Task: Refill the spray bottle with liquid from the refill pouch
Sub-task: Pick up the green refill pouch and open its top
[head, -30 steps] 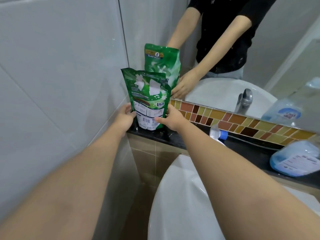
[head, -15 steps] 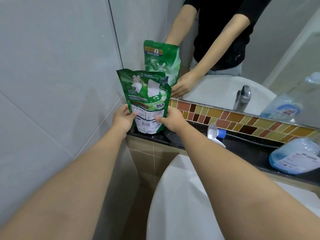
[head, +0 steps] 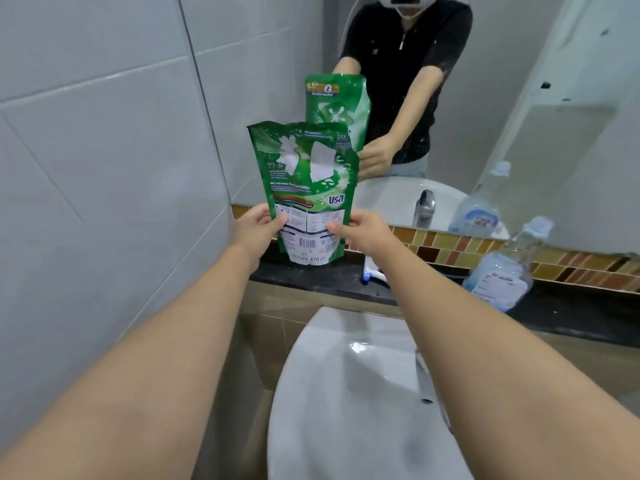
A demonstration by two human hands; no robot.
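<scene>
A green refill pouch (head: 304,178) stands upright in the air just above the black ledge (head: 311,277), its barcode side facing me. My left hand (head: 254,226) grips its lower left edge and my right hand (head: 362,230) grips its lower right edge. A clear spray bottle body (head: 502,275) with bluish liquid and a white label stands on the ledge to the right, without its head. The white and blue spray head (head: 370,271) lies on the ledge, partly hidden behind my right forearm.
A white basin (head: 346,393) with a chrome tap (head: 424,379) sits below the ledge. A mirror (head: 519,116) above a tiled strip (head: 450,247) reflects the pouch, the bottle and a person in black. Grey wall tiles (head: 104,150) close in on the left.
Both hands have lifted the pouch off the ledge and raised it. The view has tilted upward, showing more of the mirror.
</scene>
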